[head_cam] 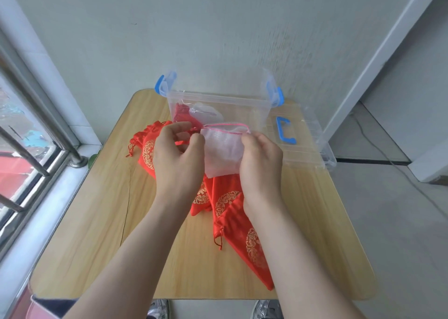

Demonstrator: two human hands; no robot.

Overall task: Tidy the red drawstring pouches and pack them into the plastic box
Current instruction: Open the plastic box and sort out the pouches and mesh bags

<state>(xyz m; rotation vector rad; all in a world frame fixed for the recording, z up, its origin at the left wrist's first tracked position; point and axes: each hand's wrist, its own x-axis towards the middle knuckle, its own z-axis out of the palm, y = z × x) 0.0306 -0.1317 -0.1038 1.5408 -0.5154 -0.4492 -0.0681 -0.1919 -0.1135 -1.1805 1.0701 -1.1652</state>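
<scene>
Both hands hold up a pouch turned inside out, its white lining showing and a pink seam along the top. My left hand pinches its red drawstring at the left corner. My right hand grips the pouch's right side. Beneath them several red pouches with gold patterns lie in a loose pile on the wooden table. The clear plastic box with blue latches stands open behind; inside it lie a red pouch and a white inside-out one.
The box's clear lid with a blue handle lies flat at the table's right back, overhanging the edge. A window with metal bars runs along the left. A wall stands close behind the table. Shoes show under the near edge.
</scene>
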